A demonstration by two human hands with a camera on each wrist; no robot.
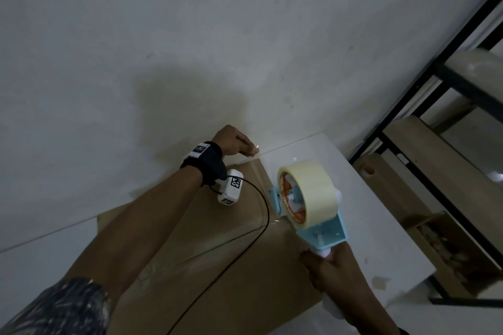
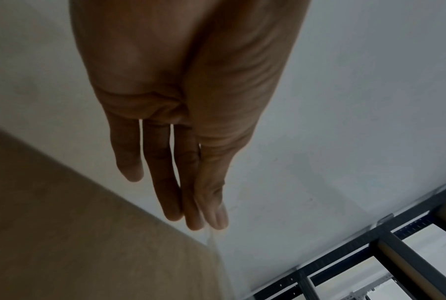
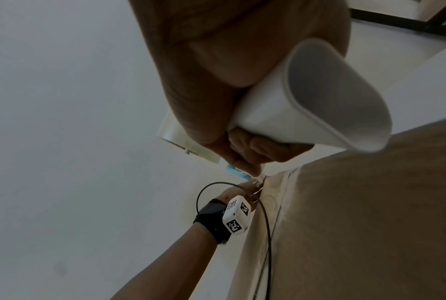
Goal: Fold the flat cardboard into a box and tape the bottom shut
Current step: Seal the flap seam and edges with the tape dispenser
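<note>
A brown cardboard box [image 1: 217, 266] lies with its flaps closed and the seam facing up. My right hand [image 1: 329, 261] grips the white handle [image 3: 306, 101] of a light-blue tape dispenser [image 1: 321, 234], whose pale roll [image 1: 310, 193] hovers over the seam. A strip of clear tape [image 1: 262, 171] runs from it to the box's far edge. There my left hand [image 1: 251, 151] pinches the tape end [image 2: 213, 237] between thumb and nearly straight fingers [image 2: 173, 203], just past the box edge [image 2: 139, 203].
The box rests on a white table [image 1: 367, 226] against a white wall [image 1: 190, 35]. A black metal shelf rack [image 1: 408, 106] holding cardboard pieces [image 1: 424, 144] stands at the right. A black cable [image 1: 261, 198] from the left wrist camera loops over the box.
</note>
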